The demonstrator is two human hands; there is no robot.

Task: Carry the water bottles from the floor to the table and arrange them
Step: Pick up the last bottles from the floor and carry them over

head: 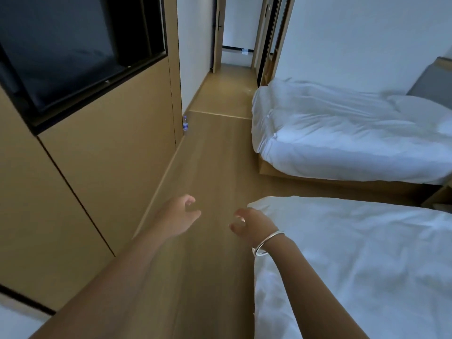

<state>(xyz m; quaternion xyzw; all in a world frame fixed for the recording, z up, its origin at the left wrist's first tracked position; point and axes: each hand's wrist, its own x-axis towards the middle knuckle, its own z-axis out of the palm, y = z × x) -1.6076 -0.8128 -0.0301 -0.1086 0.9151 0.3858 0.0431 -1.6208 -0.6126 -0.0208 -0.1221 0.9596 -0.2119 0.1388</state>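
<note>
One clear water bottle (185, 123) with a blue label stands upright on the wooden floor, far ahead against the corner of the wood-panelled wall. My left hand (177, 215) is stretched out over the floor with its fingers loosely curled, holding nothing. My right hand (247, 225), with a silver bangle on the wrist, hovers beside the corner of the near bed, fingers loosely curled and empty. Both hands are well short of the bottle. No table is in view.
A wood-panelled wall (102, 155) with a black TV screen (73, 50) runs along the left. Two beds with white duvets stand on the right, the near bed (354, 260) and the far bed (330, 133). A strip of floor (210, 167) leads to a hallway (232, 74).
</note>
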